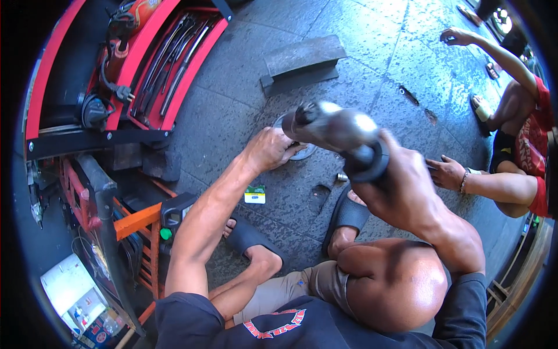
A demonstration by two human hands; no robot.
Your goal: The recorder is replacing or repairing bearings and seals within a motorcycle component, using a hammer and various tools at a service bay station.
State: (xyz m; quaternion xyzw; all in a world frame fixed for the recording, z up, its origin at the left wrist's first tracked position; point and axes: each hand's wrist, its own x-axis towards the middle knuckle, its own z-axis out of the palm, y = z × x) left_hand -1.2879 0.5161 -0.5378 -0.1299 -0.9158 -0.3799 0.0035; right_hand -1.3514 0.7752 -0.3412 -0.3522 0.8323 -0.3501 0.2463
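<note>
My right hand (401, 186) is wrapped round the black handle of a silver-and-black tool (351, 129) with a thick, rounded metal head. Motion blurs the tool, and its exact kind is unclear. Its dark end hangs over the fingers of my left hand (270, 150), which are closed low at a round silver metal part (303, 153) on the floor. The tool covers much of that part, and whatever my left fingers pinch is hidden. A small metal cylinder (340, 177) stands by my right foot. Nearer my left forearm lies a small green, yellow and white packet (254, 195).
An angled dark metal piece (305, 64) rests on the floor ahead. At left stands a red-and-black tool cabinet (200, 64) with long tools in its tray, beside an orange metal frame (139, 222). A co-worker in red (532, 136) crouches at right, one hand (446, 173) near mine.
</note>
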